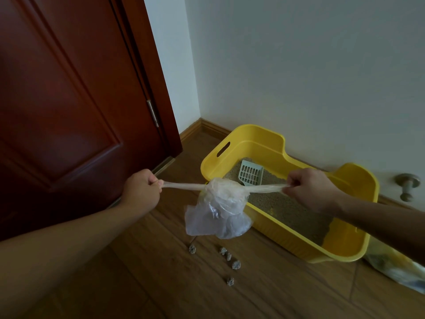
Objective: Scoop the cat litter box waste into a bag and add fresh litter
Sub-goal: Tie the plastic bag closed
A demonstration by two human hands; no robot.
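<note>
The left hand (141, 188) is clenched around one twisted end of a thin clear plastic bag (218, 210), and the right hand (308, 187) pinches the other twisted end. The two ends are stretched tight and nearly level, and the bag's body hangs between the hands, in the air over the near left corner of the litter box (358, 252).

I judge that the step in hand is closing the bag with a knot. A few dark lumps show through the plastic, so some waste seems to be inside.

The yellow litter box stands on the wooden floor (161, 284) against the wall, with grey-beige litter (287, 210) in it. One pale slotted scoop (250, 174) lies on the litter at the far end.

By count there are two hands, one bag, one box, one scoop and five small grey clumps (236, 264) on the floor under the bag.

The next move probably calls for a firm knot without tearing the thin film. After that the five clumps need collecting, and fresh litter is yet to be added. A crumpled package (395, 265) lies at the right end of the box; what it holds I cannot tell.
</note>
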